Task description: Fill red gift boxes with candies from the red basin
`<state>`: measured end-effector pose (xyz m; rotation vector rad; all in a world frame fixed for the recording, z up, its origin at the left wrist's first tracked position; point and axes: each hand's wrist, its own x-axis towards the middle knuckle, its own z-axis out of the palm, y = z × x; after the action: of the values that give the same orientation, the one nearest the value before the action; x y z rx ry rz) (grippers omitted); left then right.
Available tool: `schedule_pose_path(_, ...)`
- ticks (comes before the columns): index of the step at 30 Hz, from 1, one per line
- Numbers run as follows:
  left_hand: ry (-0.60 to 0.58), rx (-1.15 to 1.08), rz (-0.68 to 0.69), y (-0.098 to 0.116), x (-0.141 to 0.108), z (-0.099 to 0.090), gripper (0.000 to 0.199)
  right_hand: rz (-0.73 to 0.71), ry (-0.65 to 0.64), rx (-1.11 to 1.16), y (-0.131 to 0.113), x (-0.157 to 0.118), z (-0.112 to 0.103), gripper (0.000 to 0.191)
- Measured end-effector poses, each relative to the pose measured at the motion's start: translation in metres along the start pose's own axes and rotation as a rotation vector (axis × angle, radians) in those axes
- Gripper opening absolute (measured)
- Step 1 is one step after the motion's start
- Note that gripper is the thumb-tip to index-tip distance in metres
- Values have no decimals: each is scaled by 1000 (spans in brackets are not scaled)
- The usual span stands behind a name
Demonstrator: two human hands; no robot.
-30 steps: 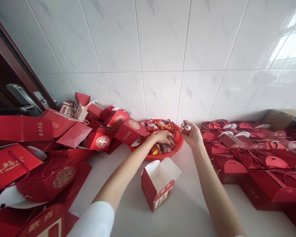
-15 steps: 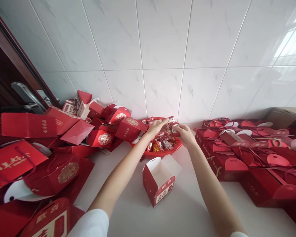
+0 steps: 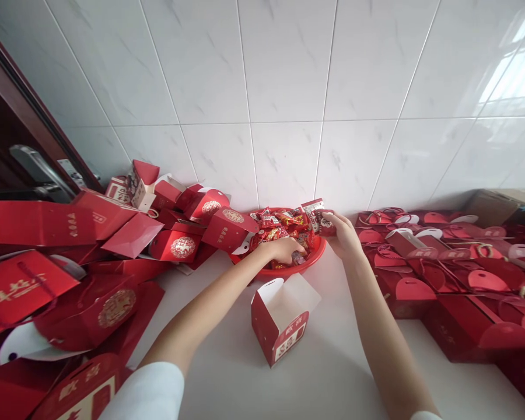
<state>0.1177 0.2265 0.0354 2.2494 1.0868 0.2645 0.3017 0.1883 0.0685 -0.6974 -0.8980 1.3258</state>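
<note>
Backing the pale tabletop and open box: tiled wall.

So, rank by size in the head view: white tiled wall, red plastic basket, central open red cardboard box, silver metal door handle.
1. Wall
2. Basket and central box: too alike to rank
3. Handle

Just on your side of your left hand, the open box bears two pale characters, seemingly 歡喜, above a blurred label. Far left of that hand, a red box carries gold script that looks like 百年好合, partly crossed by a cord. Lettering on the packets in your right hand is too small to read.
</note>
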Motion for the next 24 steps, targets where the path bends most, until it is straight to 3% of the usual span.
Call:
schedule_pose_path(3, 46, -8, 0, 0, 6, 0, 29, -11, -14, 6, -2, -1, 0, 21)
schedule_pose_path(6, 173, -101, -13, -5, 9, -2, 7, -29, -21, 12, -3, -1, -1, 19)
schedule_pose_path(9, 292, -257, -21, -9, 10, -7, 21, -23, -8, 20, -3, 0, -2, 18)
schedule_pose_path(16, 426, -633, 43, -2, -5, -13, 44, -1, 6, 6, 1, 3, -4, 17)
schedule_pose_path(24, 553, -662, 45, 2, -15, -17, 30, -27, -27, -92, 4, 1, -2, 25)
